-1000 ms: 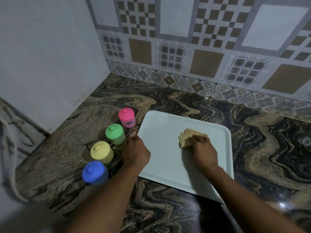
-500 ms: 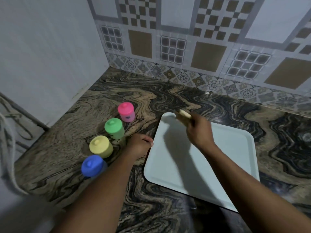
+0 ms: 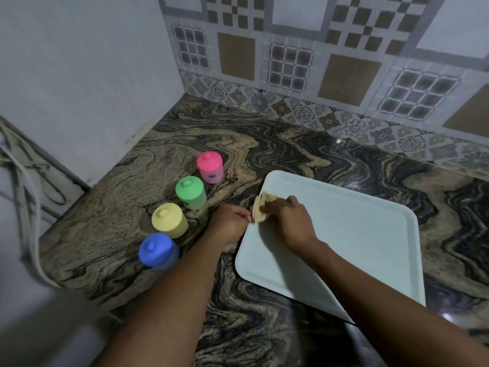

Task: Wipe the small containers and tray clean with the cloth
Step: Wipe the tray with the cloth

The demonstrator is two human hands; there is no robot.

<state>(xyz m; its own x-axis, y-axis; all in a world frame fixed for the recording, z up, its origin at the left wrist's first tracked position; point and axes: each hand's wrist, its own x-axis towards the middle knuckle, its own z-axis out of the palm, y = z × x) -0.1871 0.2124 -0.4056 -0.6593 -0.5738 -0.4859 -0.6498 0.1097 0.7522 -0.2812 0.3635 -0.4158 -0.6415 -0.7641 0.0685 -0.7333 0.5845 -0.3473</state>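
Note:
A pale blue-white tray lies flat on the marbled counter. My right hand presses a folded tan cloth onto the tray's left edge, fingers curled over it. My left hand rests at that same left rim, steadying the tray. To the left stand several small lidded containers in a diagonal row: pink, green, yellow and blue. All are upright with lids on.
The dark swirled stone counter meets a patterned tiled wall behind and a plain white wall on the left. A looped cord hangs beyond the counter's left end.
My right hand has swept the cloth from the tray's middle up to its far left corner, then down along the left edge. My left hand stays at the rim.

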